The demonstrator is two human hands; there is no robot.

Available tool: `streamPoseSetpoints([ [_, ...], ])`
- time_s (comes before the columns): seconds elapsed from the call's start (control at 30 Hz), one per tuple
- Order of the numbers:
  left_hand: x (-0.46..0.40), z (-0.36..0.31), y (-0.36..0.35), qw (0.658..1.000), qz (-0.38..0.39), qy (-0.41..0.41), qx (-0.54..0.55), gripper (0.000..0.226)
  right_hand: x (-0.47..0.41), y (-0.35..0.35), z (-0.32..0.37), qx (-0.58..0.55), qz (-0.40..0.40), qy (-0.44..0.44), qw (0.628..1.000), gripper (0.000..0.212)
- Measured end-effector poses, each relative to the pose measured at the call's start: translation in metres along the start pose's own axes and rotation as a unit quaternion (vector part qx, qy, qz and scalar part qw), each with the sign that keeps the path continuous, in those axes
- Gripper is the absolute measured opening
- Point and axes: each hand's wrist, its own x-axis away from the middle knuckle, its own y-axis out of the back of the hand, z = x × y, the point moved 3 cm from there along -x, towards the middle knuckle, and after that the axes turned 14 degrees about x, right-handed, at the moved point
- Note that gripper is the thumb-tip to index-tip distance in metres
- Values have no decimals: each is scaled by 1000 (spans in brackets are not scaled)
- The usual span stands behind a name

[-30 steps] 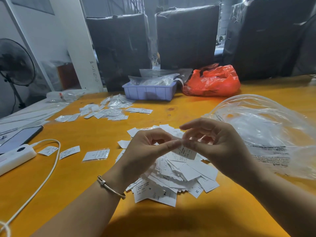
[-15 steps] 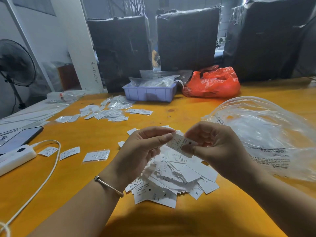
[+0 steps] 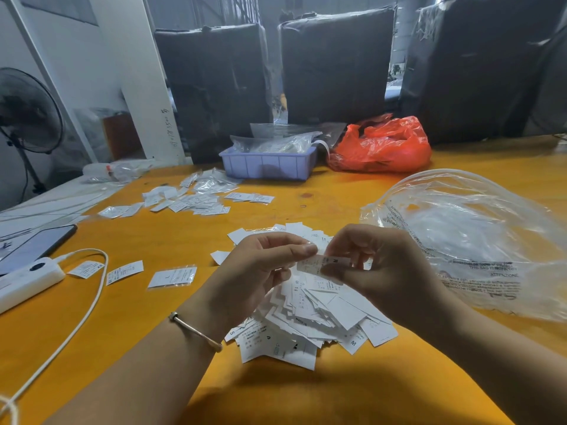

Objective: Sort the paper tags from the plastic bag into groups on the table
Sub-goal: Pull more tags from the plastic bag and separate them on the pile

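A loose pile of white paper tags [image 3: 310,314] lies on the orange table [image 3: 306,394] in front of me. Above it my left hand [image 3: 260,274] and my right hand [image 3: 383,268] both pinch one small white tag [image 3: 322,262] between thumb and fingers. The big clear plastic bag [image 3: 472,240] lies crumpled at the right, beside my right hand. Three single tags [image 3: 171,276] lie in a row at the left. Farther back on the left, several tags in clear sleeves [image 3: 196,199] are spread out.
A lilac plastic tray [image 3: 270,167] with clear bags and an orange plastic bag [image 3: 383,145] stand at the back. A white power bank [image 3: 27,279] with its cable [image 3: 76,326] and a phone [image 3: 33,243] lie at the left edge. Black wrapped bales [image 3: 337,62] stand behind the table.
The tag between my hands has turned from tilted to nearly level. My left fingertips, apart from it half a second ago, now pinch its left end again. Both hands stay over the pile.
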Motion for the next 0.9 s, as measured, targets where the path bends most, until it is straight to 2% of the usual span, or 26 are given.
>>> streamPoseSetpoints([
  [0.13, -1, -1, -1, 999, 22, -5, 46, 10, -1, 1, 2, -44, -2, -10, 999, 14],
  [0.27, -3, -4, 5, 996, -8, -26, 85, 11, -2, 2, -2, -115, 7, -44, 992, 14],
  [0.37, -2, -6, 8, 997, -36, -64, 36, 12, -2, 3, -5, -155, 11, -66, 986, 13],
  [0.53, 3, -4, -2, 990, -1, -109, -94, 27, -1, -1, -6, -202, 31, -89, 975, 18],
  [0.67, 4, -5, -5, 984, 5, -148, -98, 15, 0, -3, -7, -222, 52, -117, 967, 14],
  [0.83, 4, -6, -2, 987, -7, -140, -78, 18, -1, -2, -9, -211, 59, -150, 964, 18],
  [0.9, 3, -6, -1, 987, -18, -145, -60, 12, -1, -2, -10, -210, 70, -159, 962, 15],
])
